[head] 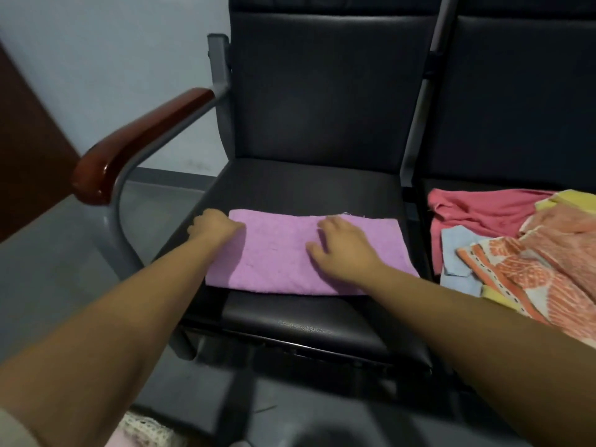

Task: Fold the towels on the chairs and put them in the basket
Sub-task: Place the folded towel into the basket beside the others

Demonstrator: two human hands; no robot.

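Observation:
A purple towel (pixel 274 259) lies flat as a wide rectangle on the black seat (pixel 306 188) of the left chair. My left hand (pixel 214 225) sits at the towel's far left corner, fingers curled round its edge. My right hand (pixel 342 246) rests flat on the middle of the towel with the fingers spread. On the seat to the right lies a loose pile: a red-pink towel (pixel 477 211), a light blue one (pixel 458 253), an orange patterned one (pixel 532 269) and a yellow one (pixel 577 196).
A brown wooden armrest (pixel 135 143) on a grey metal frame stands left of the seat. A metal bar (pixel 416 124) separates the two chairs. A whitish woven thing (pixel 145 427) shows at the bottom edge on the grey floor.

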